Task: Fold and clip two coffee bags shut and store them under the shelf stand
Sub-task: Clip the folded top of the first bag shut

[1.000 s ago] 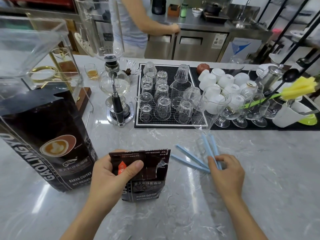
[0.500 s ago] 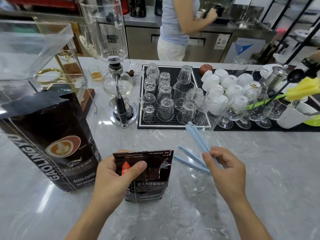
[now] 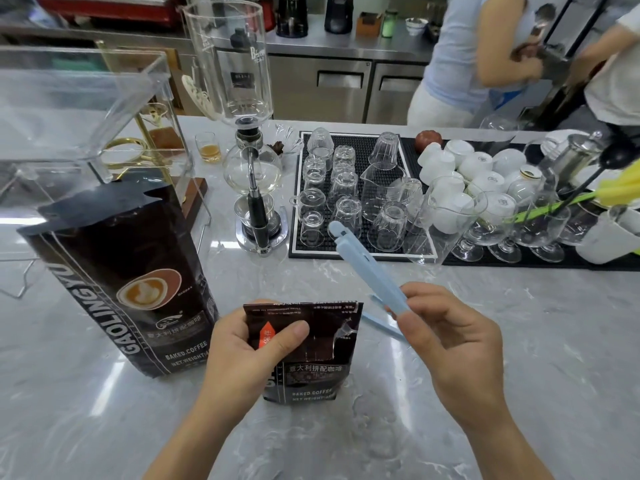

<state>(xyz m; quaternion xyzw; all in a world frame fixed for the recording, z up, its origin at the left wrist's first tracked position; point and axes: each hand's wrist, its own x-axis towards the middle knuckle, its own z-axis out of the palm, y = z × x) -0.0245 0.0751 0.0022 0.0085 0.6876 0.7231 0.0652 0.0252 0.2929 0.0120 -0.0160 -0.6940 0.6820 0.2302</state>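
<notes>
A small dark coffee bag [image 3: 313, 358] stands folded on the marble counter, and my left hand [image 3: 242, 344] grips its top left corner, thumb on the front. My right hand [image 3: 446, 341] holds a light blue bag clip [image 3: 367, 268] lifted off the counter, its far end pointing up and left. A second blue clip [image 3: 384, 325] lies on the counter behind that hand, mostly hidden. A large dark coffee bag [image 3: 117, 271] stands at the left with its top unclipped. The clear acrylic shelf stand [image 3: 86, 109] rises behind the large bag.
A glass siphon brewer [image 3: 246, 140] stands behind the bags. A black mat [image 3: 360, 199] holds several upturned glasses, with white cups [image 3: 474, 171] and stemmed glasses [image 3: 485, 230] to the right. Two people work at the steel counter at the back right.
My right hand picked one blue clip up from the counter and brought it left, toward the small bag. My left hand kept its grip on the bag.
</notes>
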